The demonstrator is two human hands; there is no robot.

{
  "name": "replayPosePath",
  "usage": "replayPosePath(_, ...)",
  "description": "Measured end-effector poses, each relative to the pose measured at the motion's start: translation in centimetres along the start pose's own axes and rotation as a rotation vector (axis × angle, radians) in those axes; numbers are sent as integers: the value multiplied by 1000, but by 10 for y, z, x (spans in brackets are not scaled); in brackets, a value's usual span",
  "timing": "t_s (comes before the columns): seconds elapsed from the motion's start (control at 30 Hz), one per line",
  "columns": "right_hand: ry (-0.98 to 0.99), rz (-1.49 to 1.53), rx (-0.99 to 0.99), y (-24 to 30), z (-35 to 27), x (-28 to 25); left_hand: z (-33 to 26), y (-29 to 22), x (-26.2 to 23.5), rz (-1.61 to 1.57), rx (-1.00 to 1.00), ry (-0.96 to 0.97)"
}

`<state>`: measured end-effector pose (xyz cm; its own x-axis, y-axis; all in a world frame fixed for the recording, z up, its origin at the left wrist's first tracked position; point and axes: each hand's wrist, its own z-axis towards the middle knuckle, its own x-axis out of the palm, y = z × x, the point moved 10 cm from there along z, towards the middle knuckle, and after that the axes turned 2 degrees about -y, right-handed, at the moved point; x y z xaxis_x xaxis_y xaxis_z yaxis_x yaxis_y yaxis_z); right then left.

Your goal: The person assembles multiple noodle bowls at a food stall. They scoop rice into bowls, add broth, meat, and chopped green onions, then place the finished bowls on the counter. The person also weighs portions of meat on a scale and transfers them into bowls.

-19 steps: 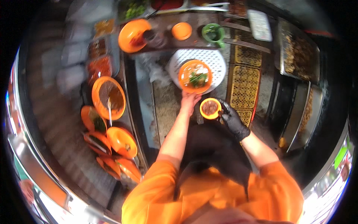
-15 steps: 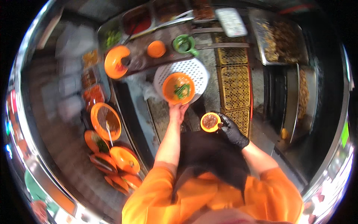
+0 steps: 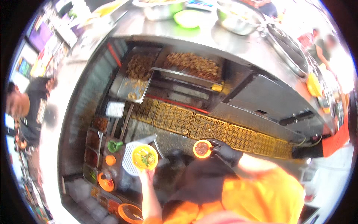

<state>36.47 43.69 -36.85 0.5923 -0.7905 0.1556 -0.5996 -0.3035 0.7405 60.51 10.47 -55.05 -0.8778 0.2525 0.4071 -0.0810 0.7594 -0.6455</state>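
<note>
We hold a small orange bowl (image 3: 202,148) of dark sauce at centre frame, our gloved right hand (image 3: 225,152) closed around its right rim. Just left and lower, our bare left hand (image 3: 146,174) grips from beneath a yellow-orange bowl (image 3: 145,157) with greens in it, fingers wrapped under the edge. That bowl sits over a white perforated tray (image 3: 128,160).

Left of it, a dark counter (image 3: 112,170) carries a green cup (image 3: 113,146), a small orange bowl and sauce tubs. Below us the floor has yellow grid mats (image 3: 209,127) running across mid frame. Above them, steel trays of fried food (image 3: 192,65) sit in a hot unit. Steel worktop (image 3: 238,41) spans the top, with metal bowls. One person in black stands at left edge; others blurred at upper right.
</note>
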Motion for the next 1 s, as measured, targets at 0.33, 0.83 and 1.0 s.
replayPosePath(0.33,-456,392,-412,89,-189,-176,-145,-19,311,687,-312,585)
replayPosePath(0.83,-589,449,-484,185,-289,-444,-301,95,736,977,-377,1058)
replayPosePath(1.0,-611,428,-516,229,-299,-504,-290,142,809,995,-439,1007)
